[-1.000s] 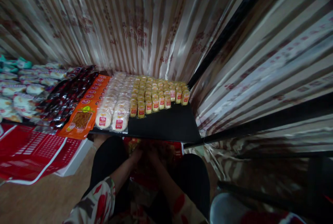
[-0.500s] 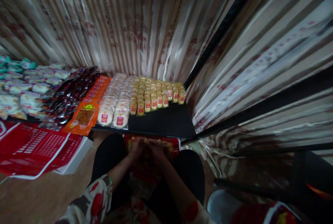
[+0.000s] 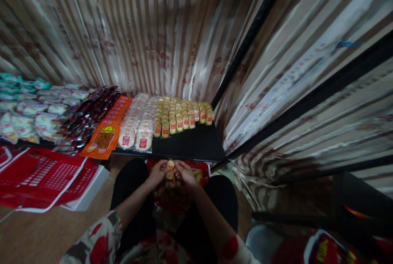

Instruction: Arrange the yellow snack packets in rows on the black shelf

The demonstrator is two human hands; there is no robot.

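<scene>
My left hand (image 3: 157,172) and my right hand (image 3: 185,173) meet just below the front edge of a black shelf (image 3: 190,145). Both are closed on a small stack of yellow wrapped snack packs (image 3: 170,170) held between them. Under my hands lies a red bag (image 3: 181,196) with more of these packs, resting between my knees. On the shelf stand rows of the same yellow snack packs (image 3: 182,114), next to round white cakes in clear wrappers (image 3: 138,127).
Orange packets (image 3: 107,131), dark red packets (image 3: 84,118) and pale wrapped buns (image 3: 26,114) fill the shelf to the left. A red sheet on a white box (image 3: 46,178) lies at lower left. Striped curtain hangs behind and right. A white stool (image 3: 264,245) sits at lower right.
My hands have come up from deep in the red bag to just under the shelf edge, now with yellow packs showing between them. The view has shifted slightly.
</scene>
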